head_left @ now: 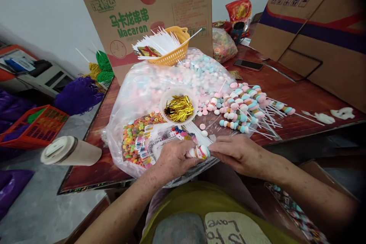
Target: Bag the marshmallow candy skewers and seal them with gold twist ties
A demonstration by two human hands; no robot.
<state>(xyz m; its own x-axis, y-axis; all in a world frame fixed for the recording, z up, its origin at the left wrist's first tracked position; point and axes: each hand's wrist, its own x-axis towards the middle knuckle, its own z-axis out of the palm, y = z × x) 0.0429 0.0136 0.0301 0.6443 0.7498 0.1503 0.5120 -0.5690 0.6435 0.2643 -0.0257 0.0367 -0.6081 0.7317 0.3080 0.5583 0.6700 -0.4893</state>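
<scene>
My left hand [174, 158] is closed around a small wrapped candy skewer [201, 151] with pink, white and blue pieces. My right hand [233, 150] pinches the skewer's right end with fingers pressed together. Both hands rest at the near edge of a big clear bag of pastel candies [160, 80]. Just beyond them sit printed wrappers [168, 135], a white bowl of gold twist ties [178, 107] and a pile of coloured ring candies [133, 133]. Finished candy skewers [246, 106] lie heaped to the right.
A yellow basket of white sticks [171, 45] stands before a Macaron carton [143, 11]. A phone [248, 65] lies on the red-brown table [297, 95]. A lidded cup [70, 151] sits at the left edge. Cardboard boxes [320, 26] stand on the right, an orange crate [34, 126] on the floor.
</scene>
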